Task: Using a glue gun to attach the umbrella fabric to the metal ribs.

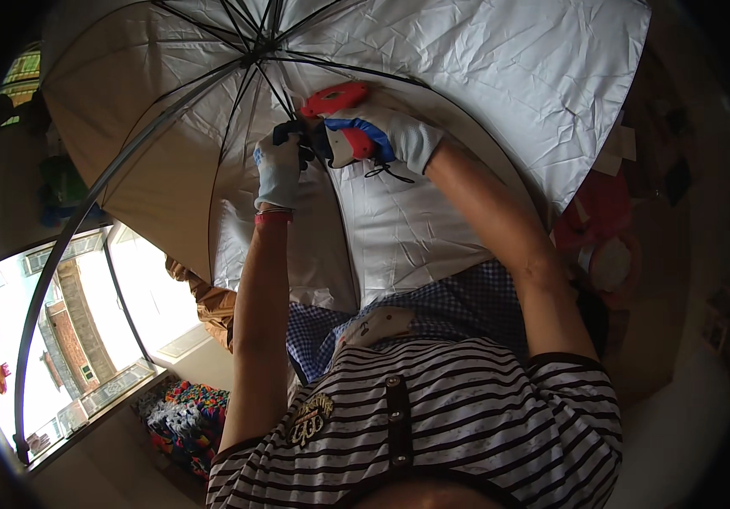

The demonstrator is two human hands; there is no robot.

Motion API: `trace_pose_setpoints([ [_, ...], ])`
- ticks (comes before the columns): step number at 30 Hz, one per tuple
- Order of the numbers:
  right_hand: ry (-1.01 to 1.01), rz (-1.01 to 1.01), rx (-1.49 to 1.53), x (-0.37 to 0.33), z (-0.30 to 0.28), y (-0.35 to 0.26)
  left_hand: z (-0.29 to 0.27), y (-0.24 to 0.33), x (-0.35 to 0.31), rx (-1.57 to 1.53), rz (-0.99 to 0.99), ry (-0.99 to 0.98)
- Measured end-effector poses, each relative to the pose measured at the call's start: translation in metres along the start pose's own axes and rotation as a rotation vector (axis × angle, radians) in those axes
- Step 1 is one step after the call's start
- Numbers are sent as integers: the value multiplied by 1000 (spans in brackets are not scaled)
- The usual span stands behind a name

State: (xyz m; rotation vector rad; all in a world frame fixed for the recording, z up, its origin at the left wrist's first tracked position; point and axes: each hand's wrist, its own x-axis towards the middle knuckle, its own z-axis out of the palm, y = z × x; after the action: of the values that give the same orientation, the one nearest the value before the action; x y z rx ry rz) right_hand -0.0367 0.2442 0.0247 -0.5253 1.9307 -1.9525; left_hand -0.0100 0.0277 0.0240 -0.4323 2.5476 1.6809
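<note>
An open umbrella with a silver lining [467,68] fills the area before me, its black ribs meeting at a hub [259,55]. My left hand [280,161], in a pale glove with dark fingers, is closed around a black rib. Beside it, my right hand [390,136], in a pale glove with blue fingers, grips a red and white handheld tool [352,146] close to that rib. A thin black cord loop [388,173] hangs below the tool. Just above is a red piece [335,98]; I cannot tell whether it belongs to the same tool.
The umbrella's dark shaft [85,199] runs from the hub down the left side, looking bent. A bright window [68,322] is at the left, with a multicoloured knitted heap [182,424] below it. Blue checked cloth [467,301] covers my lap. Red items [594,212] stand at the right.
</note>
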Motion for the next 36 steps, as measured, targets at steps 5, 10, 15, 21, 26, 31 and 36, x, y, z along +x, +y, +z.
trace_pose_setpoints([
  [5,-28,-358,-599,7,-1,17,2,0,1,15,40,-4],
  [10,-116,-18,-261,20,6,26,3,0,0,33,67,-19],
  [15,-83,517,515,39,15,30,0,0,-1,115,60,-11],
  [21,-137,535,436,29,3,21,-5,3,1,53,81,-66],
  [26,-164,169,-59,15,-2,16,-5,4,0,28,64,-91],
  [31,-139,-144,-658,23,10,29,1,-7,5,147,61,-44],
  [36,21,485,395,24,23,22,8,-17,13,465,298,105],
])
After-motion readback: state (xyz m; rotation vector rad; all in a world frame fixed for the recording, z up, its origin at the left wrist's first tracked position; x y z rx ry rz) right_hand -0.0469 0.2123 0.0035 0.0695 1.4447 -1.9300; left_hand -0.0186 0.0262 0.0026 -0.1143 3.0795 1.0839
